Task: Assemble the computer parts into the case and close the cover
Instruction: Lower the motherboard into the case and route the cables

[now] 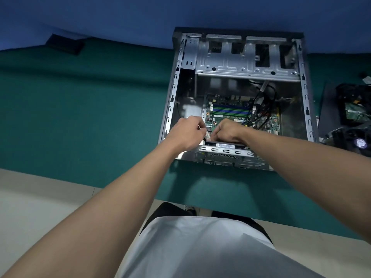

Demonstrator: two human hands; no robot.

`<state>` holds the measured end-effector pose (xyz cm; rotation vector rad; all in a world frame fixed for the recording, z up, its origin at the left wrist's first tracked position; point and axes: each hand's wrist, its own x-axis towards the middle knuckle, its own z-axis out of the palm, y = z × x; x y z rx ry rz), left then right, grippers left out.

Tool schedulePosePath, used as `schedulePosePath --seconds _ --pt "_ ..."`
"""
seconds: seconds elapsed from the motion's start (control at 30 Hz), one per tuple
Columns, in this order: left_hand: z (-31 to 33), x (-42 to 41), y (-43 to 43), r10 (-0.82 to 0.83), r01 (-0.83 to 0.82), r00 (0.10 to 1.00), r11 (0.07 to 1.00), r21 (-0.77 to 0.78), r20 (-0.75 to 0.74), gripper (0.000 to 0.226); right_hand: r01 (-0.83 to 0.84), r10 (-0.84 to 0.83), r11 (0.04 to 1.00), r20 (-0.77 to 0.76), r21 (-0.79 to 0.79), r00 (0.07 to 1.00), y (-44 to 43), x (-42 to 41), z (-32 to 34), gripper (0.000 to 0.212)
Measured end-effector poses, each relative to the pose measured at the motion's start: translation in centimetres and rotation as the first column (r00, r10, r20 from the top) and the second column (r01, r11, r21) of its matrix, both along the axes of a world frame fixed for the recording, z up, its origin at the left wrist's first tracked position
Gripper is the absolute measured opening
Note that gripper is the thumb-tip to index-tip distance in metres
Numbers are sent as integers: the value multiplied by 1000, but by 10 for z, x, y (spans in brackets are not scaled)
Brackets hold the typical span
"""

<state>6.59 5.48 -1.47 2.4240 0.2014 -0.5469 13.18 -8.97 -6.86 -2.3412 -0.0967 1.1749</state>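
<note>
An open grey computer case (304, 91) lies on the green table, its cover off. A green motherboard (230, 111) with blue and green memory slots sits on its floor, and black cables (263, 105) run over the board's right part. Both hands reach into the near left corner of the case. My left hand (185, 133) has curled fingers that pinch a small white connector (207, 135). My right hand (228, 130) is fisted just right of it, over a black part (224, 145) with a barcode label; what its fingers hold is hidden.
A silver drive cage (245, 61) spans the far end of the case. Loose computer parts (353, 109) and a fan (360, 142) lie at the right on the green table (90, 109). A black flat object (64, 44) rests far left. The table's near edge is close to my body.
</note>
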Motion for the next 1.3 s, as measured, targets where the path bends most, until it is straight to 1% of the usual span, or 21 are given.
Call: schedulePosePath --seconds 0.1,0.23,0.37,0.47,0.53,0.77,0.87,0.93,1.03,1.13,1.3 --pt "1 2 0 -4 4 1000 1000 3 2 21 -63 63 997 7 -43 998 5 3 -4 13" --pt "1 2 -1 9 -9 1000 1000 3 -12 21 -177 170 977 -63 -118 983 14 2 -4 28" --pt "2 3 -2 22 -22 999 1000 0 -25 21 -228 224 958 -41 -175 974 22 3 -2 38" --pt "3 4 -2 24 -23 999 1000 8 -28 21 -247 252 951 5 -186 968 27 4 -1 31" --pt "2 3 -2 18 -18 1000 1000 10 -23 20 -272 278 942 3 -197 961 29 4 -1 28" --pt "3 5 -2 -1 1 1000 1000 14 -1 22 -327 323 917 -53 -229 945 19 11 4 29" --pt "1 4 -3 0 -1 1000 1000 14 16 21 -319 309 921 -80 -222 948 12 10 1 33" --pt "-1 3 -4 -3 3 1000 1000 14 25 20 -318 315 923 -51 -215 948 11 9 -1 32" --pt "-1 3 -5 -12 11 999 1000 24 47 20 -324 329 924 -7 -204 944 16 8 -1 23" --pt "-2 3 -5 -15 12 997 999 38 76 21 -338 344 921 -4 -193 939 22 8 -1 31" --pt "-6 1 -8 -8 3 996 999 48 94 20 -350 354 914 -19 -207 935 24 9 -7 36"
